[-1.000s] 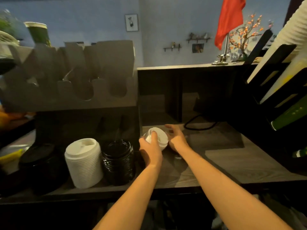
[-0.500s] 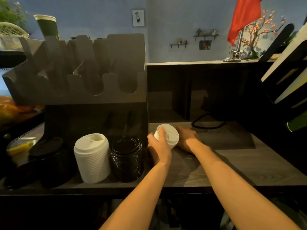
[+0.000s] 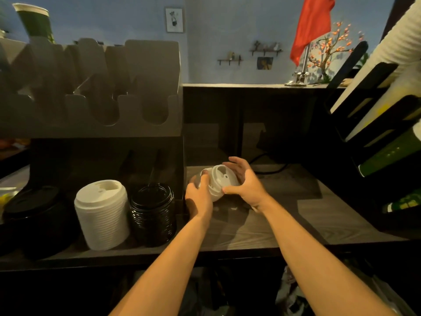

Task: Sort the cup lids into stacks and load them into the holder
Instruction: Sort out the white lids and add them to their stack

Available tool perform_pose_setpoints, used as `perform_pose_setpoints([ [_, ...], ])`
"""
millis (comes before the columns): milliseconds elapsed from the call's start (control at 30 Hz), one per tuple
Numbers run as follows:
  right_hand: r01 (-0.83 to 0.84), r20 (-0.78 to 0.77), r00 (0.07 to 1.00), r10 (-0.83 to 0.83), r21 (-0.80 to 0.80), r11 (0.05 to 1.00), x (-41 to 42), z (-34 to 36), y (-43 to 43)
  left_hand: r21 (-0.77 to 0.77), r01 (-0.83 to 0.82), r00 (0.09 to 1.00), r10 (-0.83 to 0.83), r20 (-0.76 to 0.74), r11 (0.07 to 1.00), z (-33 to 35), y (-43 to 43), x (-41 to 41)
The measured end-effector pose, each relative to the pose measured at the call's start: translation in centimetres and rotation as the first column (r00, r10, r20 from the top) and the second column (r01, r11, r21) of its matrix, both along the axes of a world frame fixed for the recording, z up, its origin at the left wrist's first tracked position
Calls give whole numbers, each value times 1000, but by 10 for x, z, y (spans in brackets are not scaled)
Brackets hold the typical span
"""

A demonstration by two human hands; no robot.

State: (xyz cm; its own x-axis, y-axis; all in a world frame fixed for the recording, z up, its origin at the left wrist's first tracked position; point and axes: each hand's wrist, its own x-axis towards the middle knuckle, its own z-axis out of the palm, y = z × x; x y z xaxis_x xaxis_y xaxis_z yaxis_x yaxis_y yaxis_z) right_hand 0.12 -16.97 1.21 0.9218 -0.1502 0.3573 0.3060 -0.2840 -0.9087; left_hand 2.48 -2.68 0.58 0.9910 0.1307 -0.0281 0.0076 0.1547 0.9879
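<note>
A short stack of small white cup lids [image 3: 219,182] is held tilted just above the dark wooden counter, right of the holder. My left hand [image 3: 199,196] grips its left side and my right hand [image 3: 245,182] cups its right side, thumb on the rim. The dark lid holder [image 3: 107,153] stands at the left. In its lower bays sit a stack of white lids [image 3: 102,214], a stack of clear black-looking lids [image 3: 152,213] and a stack of large black lids [image 3: 34,215].
The counter [image 3: 284,215] stretches right of my hands. A black cup rack [image 3: 373,124] with white and green cup sleeves fills the right edge. A black cable [image 3: 268,169] lies behind my hands. A red flag [image 3: 312,26] stands on the ledge beyond.
My right hand came off the counter and closed round the right side of the white lid stack. The stack now tilts its top towards the right.
</note>
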Motion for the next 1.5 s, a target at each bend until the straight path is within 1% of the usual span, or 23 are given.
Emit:
perform_pose_setpoints([
  [100, -90, -16, 996, 89, -73, 993, -9, 6, 11, -48, 48, 998, -50, -35, 998, 0, 2, 1],
  [233, -91, -24, 996, 88, -213, 973, -15, 9, 19, 17, 123, 990, -124, 74, 992, -4, 2, 1],
  [300, -121, -37, 993, 116, -227, 966, -16, 9, 20, 44, 121, 987, -125, 101, 992, -4, 2, 1],
  [367, -159, -71, 987, 146, -221, 962, -17, 11, 19, 31, 117, 987, -119, 107, 993, -3, 3, 1],
  [433, -198, -86, 979, 187, -151, 968, -18, 14, 20, 4, 113, 987, -113, 117, 994, -2, 4, 0],
  [467, -206, -75, 977, 201, -75, 976, -18, 15, 20, -17, 115, 986, -112, 124, 993, -2, 5, -2],
  [533, -156, -40, 987, 157, 44, 987, -15, 13, 21, -32, 135, 979, -129, 157, 990, -2, 5, -4],
  [567, -117, -51, 991, 120, 58, 991, -14, 12, 22, -35, 151, 974, -142, 178, 988, -2, 6, -5],
  [600, -100, -87, 991, 106, 65, 993, -13, 11, 22, -47, 161, 970, -149, 192, 986, 0, 7, -7],
  [667, -118, -167, 976, 139, 131, 984, -15, 12, 23, -81, 169, 972, -152, 182, 982, 2, 9, -7],
  [733, -110, -171, 973, 153, 238, 965, -17, 14, 20, -92, 186, 970, -167, 178, 978, 4, 11, -7],
  [867, -28, -114, 990, 84, 421, 907, -17, 15, 19, -73, 230, 956, -211, 202, 970, 6, 9, -15],
  [1000, 45, -109, 994, 22, 575, 817, -24, 16, 26, -106, 231, 964, -212, 163, 967, 7, 9, -20],
  [1067, 73, -137, 991, 2, 540, 839, -34, 18, 28, -48, 212, 958, -198, 208, 976, 7, 8, -24],
  [1167, 128, -157, 985, -68, 410, 903, -51, 31, 24, 17, 201, 940, -198, 278, 979, 14, 8, -32],
  [1233, 139, -119, 987, -110, 269, 953, -62, 50, 18, 21, 228, 930, -224, 293, 974, 27, 11, -40],
  [1300, 109, -59, 993, -100, 175, 979, -70, 71, 18, -20, 259, 917, -240, 318, 966, 46, 16, -50],
  [1367, 122, 18, 992, -127, 168, 978, -77, 88, 27, -56, 300, 897, -261, 358, 952, 63, 21, -61],
  [1433, 113, 95, 986, -137, 224, 968, -84, 99, 42, -51, 329, 866, -280, 413, 943, 77, 28, -72],
  [1500, 82, 131, 985, -115, 237, 968, -90, 105, 57, -29, 311, 846, -263, 464, 950, 87, 43, -79],
])
